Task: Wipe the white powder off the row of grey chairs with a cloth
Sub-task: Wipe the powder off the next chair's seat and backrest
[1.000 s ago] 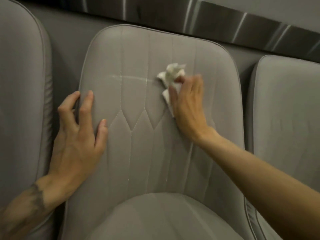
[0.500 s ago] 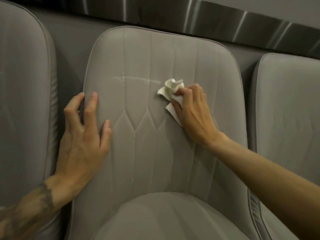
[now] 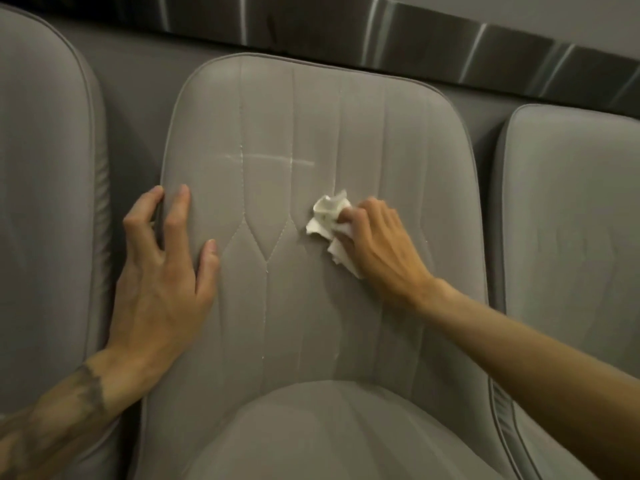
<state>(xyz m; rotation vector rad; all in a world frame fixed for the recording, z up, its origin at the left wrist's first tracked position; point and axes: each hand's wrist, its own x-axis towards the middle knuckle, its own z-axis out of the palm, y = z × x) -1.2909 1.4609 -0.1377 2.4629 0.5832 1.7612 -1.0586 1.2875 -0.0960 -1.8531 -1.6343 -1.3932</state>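
The white powder [image 3: 270, 157] shows as a thin pale line across the upper back of the middle chair [image 3: 381, 133], above and to the left of the right hand's fingers [image 3: 360, 211]. Fainter specks sit in the seams [image 3: 266, 258] lower down. The cloth [image 3: 327, 216], a crumpled white wad, lies against the chair back just below the right end of that line. The right hand [image 3: 377, 244] pinches it with curled fingers and presses it to the padding, and most of the wad pokes out past the fingertips to the left.

The left hand [image 3: 162, 271] rests on the chair's left edge and holds nothing. Its fingers [image 3: 176, 209] are spread, 2 of them reaching to the rim, and it seems to steady the back.

The line is not yet wiped, so the likely slip is a stroke that runs below it and misses it. The wad is small and bunched, so little of it meets the chair, and a pass could smear powder sideways or push it into the seams, where it would be hard to lift. A loaded cloth could also drop powder onto the seat cushion [image 3: 329, 427] beneath the hands.

Beyond the left fingers stands the left chair [image 3: 45, 168], beyond the right wrist the right chair [image 3: 571, 202]; I cannot tell whether either carries powder. A metal strip [image 3: 450, 46] runs behind all 3.
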